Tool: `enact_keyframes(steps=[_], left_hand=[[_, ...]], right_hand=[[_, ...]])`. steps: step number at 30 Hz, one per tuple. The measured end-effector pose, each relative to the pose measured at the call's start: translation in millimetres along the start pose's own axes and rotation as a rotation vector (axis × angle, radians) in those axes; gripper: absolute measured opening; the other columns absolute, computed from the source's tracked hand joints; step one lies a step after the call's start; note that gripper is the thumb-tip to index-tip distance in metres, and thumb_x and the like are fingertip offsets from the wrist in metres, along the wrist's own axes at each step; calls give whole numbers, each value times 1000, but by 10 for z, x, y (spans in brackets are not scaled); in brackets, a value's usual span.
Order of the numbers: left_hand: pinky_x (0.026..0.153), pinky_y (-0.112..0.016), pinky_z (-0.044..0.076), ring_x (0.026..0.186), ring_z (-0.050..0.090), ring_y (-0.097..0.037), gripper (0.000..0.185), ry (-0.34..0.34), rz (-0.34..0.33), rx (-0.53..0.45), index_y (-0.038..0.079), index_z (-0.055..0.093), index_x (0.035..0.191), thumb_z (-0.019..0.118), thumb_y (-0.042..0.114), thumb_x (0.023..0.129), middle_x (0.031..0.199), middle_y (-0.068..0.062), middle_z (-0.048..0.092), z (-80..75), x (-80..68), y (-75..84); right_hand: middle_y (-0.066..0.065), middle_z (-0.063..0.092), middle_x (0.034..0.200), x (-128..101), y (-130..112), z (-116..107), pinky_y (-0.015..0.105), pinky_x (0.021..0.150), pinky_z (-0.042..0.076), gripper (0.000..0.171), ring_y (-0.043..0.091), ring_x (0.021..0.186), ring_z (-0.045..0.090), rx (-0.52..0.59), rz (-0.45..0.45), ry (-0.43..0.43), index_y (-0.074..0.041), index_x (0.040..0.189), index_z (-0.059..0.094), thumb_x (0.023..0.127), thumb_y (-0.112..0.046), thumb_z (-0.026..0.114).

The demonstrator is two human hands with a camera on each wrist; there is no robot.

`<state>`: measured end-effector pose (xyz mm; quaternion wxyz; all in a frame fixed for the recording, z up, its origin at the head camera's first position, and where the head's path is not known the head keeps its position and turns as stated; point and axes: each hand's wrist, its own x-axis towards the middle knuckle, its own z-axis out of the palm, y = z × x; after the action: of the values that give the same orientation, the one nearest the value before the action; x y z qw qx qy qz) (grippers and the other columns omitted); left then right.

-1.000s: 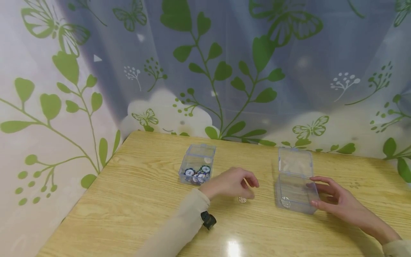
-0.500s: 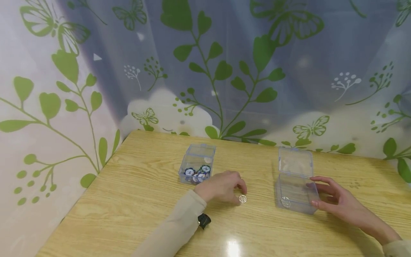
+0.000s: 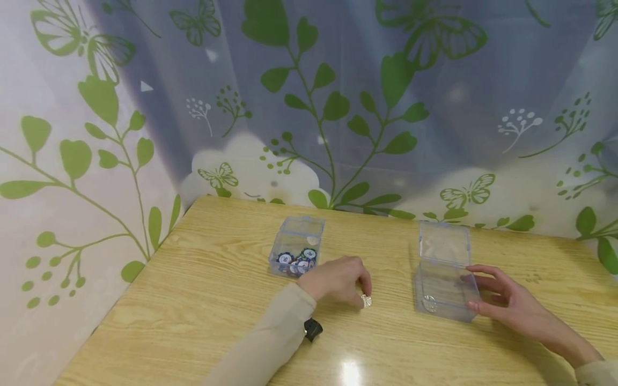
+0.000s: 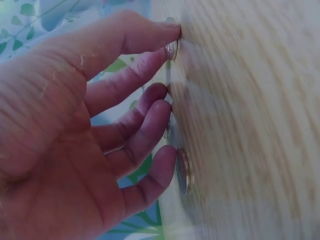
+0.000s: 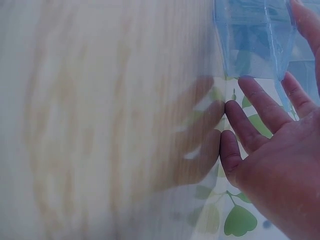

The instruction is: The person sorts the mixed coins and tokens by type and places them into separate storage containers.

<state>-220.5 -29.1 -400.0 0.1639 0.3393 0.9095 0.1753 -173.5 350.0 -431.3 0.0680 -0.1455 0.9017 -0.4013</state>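
My left hand [image 3: 333, 280] pinches a shiny metal coin [image 3: 367, 301] between thumb and forefinger at the tabletop. In the left wrist view this coin [image 4: 171, 49] stands on edge between the tips, and another round coin [image 4: 183, 172] is by the little finger. A further coin, partly hidden, shows behind the middle fingers. My right hand [image 3: 514, 305] touches the right side of a clear plastic box [image 3: 446, 284] with its lid up, fingers relaxed and spread. Inside that box, near its front left corner, lies one round coin [image 3: 429, 304].
A second clear box [image 3: 277, 252], lid raised, stands left of centre and holds several poker chips [image 3: 285, 259]. The wooden table [image 3: 193, 300] ends at a patterned curtain [image 3: 352, 128] behind and on the left. A black strap device [image 3: 313, 329] sits at the left wrist.
My left hand has drawn back slightly to the left, and its thumb and forefinger have come together on the coin. The right hand and both boxes stay put.
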Motion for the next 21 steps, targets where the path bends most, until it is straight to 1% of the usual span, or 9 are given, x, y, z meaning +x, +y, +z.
enact_keyframes(steps=[3,6,8,12,13,15,18,19,21], left_hand=[[74,-16,43,85,49,-3,14,-10,-2,17,26,74,85,84,20,76,94,10,57,4,10,14],[72,-16,43,85,48,-3,14,-14,-4,8,26,70,81,82,21,77,94,11,55,11,16,18],[71,-17,43,84,49,-3,16,-22,-4,-26,26,68,79,82,19,78,93,11,56,16,23,14],[71,-17,44,80,51,-3,18,-33,15,-95,25,66,79,81,14,82,87,13,60,31,41,-7],[70,-17,44,79,52,-3,18,-33,22,-109,24,66,80,80,13,83,85,12,61,34,46,-13],[70,-17,44,76,52,-2,17,-28,36,-112,23,66,81,79,13,85,82,12,61,39,47,-23],[67,-16,44,72,53,-1,16,-19,56,-104,23,66,82,77,14,89,79,12,61,42,42,-29],[68,-15,44,72,53,0,15,-15,61,-96,23,66,83,77,15,91,79,12,61,41,42,-31],[69,-15,45,73,54,0,13,-4,66,-85,22,67,84,76,17,92,80,13,62,41,39,-35]], right_hand=[[30,51,148,1,4,-1,17,79,52,66,-22,114,47,-7,-3,5,-10,153,37,97,-15,71],[22,54,146,3,10,0,18,80,52,65,-21,114,47,-9,-1,8,-12,153,38,97,-15,71],[18,54,146,5,12,-1,18,79,53,65,-21,114,47,-10,5,6,-12,153,37,97,-16,71],[18,54,146,5,7,-4,19,79,53,65,-21,114,48,-7,7,2,-13,153,37,97,-16,71],[13,55,145,4,6,-5,19,79,52,65,-21,114,48,-6,7,1,-13,153,37,97,-16,71],[-2,55,143,0,5,-6,19,79,52,65,-21,114,48,1,2,3,-13,153,38,97,-15,71],[-23,50,135,-4,8,-6,18,79,52,65,-21,115,47,13,-4,5,-13,153,38,97,-14,71],[-26,48,133,-5,9,-6,18,79,52,65,-21,115,48,15,-6,4,-13,153,38,97,-14,71],[-28,47,132,-4,10,-5,18,79,53,65,-21,115,47,19,-7,2,-13,153,38,97,-14,70]])
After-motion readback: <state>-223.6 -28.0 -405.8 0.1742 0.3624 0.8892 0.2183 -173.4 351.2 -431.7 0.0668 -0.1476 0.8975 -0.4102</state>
